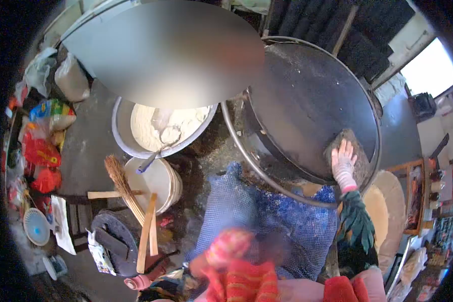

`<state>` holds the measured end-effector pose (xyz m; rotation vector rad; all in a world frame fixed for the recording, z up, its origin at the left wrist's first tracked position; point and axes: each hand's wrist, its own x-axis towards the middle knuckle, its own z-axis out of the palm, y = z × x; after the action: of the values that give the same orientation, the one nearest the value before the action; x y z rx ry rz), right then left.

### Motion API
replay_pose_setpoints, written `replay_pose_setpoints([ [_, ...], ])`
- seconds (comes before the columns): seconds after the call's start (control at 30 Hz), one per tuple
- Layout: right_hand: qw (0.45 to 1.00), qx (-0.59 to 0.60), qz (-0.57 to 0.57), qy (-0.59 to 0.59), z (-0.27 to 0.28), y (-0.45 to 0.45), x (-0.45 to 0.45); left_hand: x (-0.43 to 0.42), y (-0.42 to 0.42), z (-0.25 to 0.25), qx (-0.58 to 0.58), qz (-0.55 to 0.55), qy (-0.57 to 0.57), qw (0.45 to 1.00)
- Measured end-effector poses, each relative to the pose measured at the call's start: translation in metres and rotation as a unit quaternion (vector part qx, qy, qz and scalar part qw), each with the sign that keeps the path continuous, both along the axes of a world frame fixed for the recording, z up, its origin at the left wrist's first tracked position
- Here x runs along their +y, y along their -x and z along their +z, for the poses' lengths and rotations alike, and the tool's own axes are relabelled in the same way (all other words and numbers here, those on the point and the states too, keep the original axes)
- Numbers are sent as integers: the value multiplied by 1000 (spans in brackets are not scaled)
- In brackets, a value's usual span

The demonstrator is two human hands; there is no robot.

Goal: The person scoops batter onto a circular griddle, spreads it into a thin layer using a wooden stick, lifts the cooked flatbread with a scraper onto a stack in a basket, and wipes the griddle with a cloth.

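My right hand [343, 160] lies flat, fingers apart, on a rough grey-brown pad or cloth [361, 160]. That pad rests on the lower right part of a large round black griddle [307, 108]. My left hand [197, 265] is low in front of my body, near a blurred pink and red knitted cloth [230, 245]. Its fingers are hidden or smeared, so I cannot see what it holds. Left of the griddle stands a metal basin [121, 136] of pale batter. A ladle [161, 151] with a purple-tipped handle leans in it.
A metal ring [235, 143] surrounds the griddle. Below the basin is a white bucket [173, 189], with a straw whisk [118, 173] and wooden paddles [147, 231]. A round dark lid or board [117, 236] lies lower left. Bags [43, 151] line the left side. A blurred oval covers the top.
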<state>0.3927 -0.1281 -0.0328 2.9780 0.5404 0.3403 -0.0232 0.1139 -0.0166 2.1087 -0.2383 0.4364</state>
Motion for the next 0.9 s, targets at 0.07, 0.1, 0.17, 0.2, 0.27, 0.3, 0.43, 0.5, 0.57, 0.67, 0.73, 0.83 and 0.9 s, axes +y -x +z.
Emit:
replay_pose_setpoints([
  [0.07,996,-36,82,-27,6,34,40,13,2,1,16,20,17,1000],
  [0.1,992,-33,121,-18,20,54,81,21,1,5,28,32,24,999],
  [0.17,979,-20,191,-72,38,77,162,36,-12,29,45,39,0,998],
  [0.2,968,-22,229,-100,42,81,194,37,-19,38,35,58,-45,997],
  [0.27,962,2,259,-90,39,79,244,46,-37,47,93,31,-107,989],
  [0.3,960,28,262,-92,36,79,252,54,-51,52,56,18,-150,987],
  [0.43,952,66,273,-121,38,82,193,114,-118,57,8,30,-267,963],
  [0.5,968,21,233,-96,42,72,139,150,-156,58,-74,89,-237,964],
  [0.57,988,-28,139,-59,38,43,75,194,-188,42,-34,177,-308,934],
  [0.67,999,-21,-24,-34,35,-35,-36,251,-243,38,76,208,-422,879],
  [0.73,991,-39,-118,-44,13,-69,-99,258,-268,51,130,211,-485,839],
  [0.83,990,42,-123,52,21,-58,-97,284,-305,35,138,171,-627,748],
  [0.9,996,57,-33,67,31,-20,-55,293,-322,20,112,142,-635,751],
])
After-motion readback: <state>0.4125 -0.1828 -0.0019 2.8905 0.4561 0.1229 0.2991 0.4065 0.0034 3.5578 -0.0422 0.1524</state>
